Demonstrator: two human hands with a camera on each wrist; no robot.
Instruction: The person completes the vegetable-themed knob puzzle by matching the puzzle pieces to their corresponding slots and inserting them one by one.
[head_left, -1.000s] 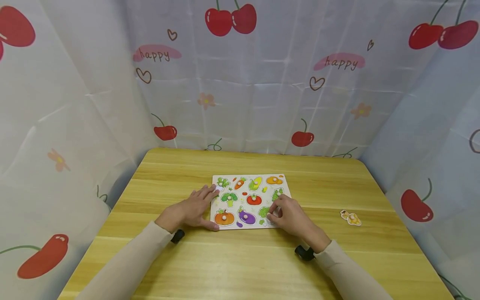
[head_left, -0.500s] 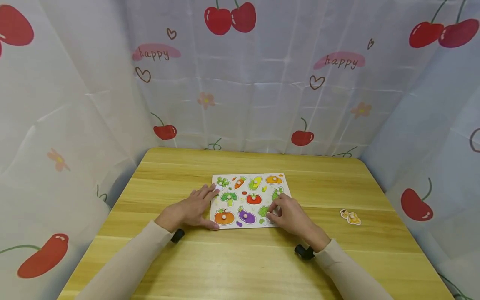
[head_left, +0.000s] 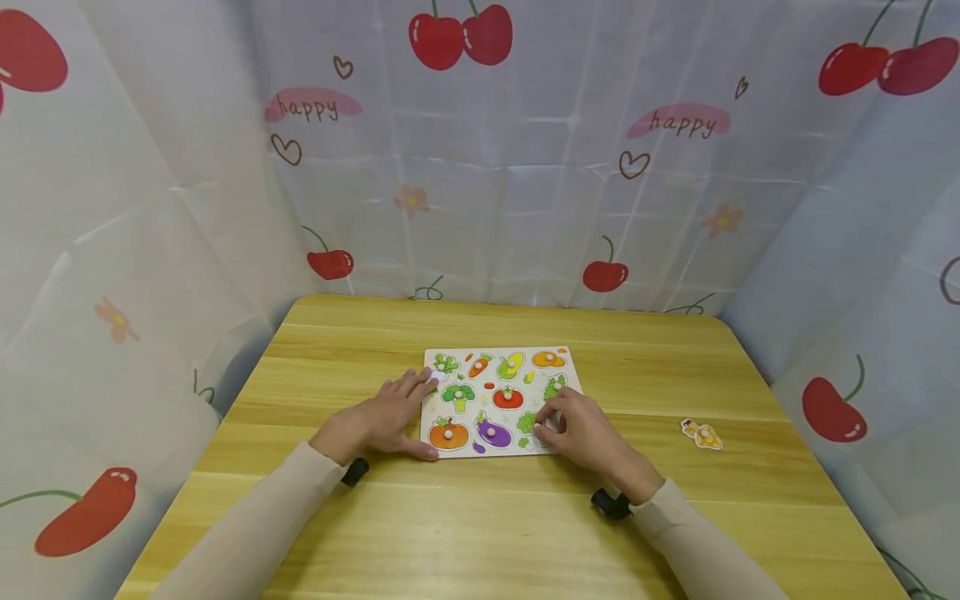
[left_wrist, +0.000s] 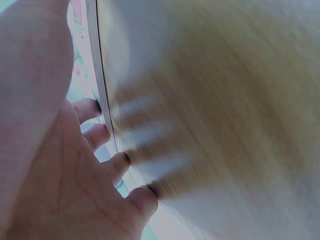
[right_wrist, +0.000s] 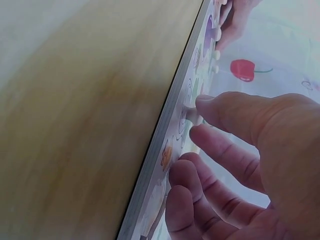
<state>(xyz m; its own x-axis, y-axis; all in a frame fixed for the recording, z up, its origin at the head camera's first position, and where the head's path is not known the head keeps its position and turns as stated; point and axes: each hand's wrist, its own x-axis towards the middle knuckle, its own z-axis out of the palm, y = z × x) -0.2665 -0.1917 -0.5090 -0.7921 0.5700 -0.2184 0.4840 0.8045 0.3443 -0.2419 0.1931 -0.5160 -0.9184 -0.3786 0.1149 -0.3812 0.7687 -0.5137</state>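
A white vegetable knob puzzle board (head_left: 489, 374) lies flat on the table. My left hand (head_left: 386, 421) rests with spread fingers along its left edge; in the left wrist view the fingertips (left_wrist: 142, 197) reach its edge. At the lower right corner my right hand (head_left: 581, 429) pinches the knob (right_wrist: 192, 115) of a puzzle piece between thumb and forefinger. That piece has a leafy green top (head_left: 528, 424); the rest is mostly hidden by the hand. Beside it sit the eggplant piece (head_left: 493, 432) and the tomato piece (head_left: 508, 399).
A loose yellowish puzzle piece (head_left: 703, 435) with a knob lies on the wooden table (head_left: 450, 533) to the right of the board. Curtains (head_left: 487, 183) with printed cherries hang behind the table and at both sides.
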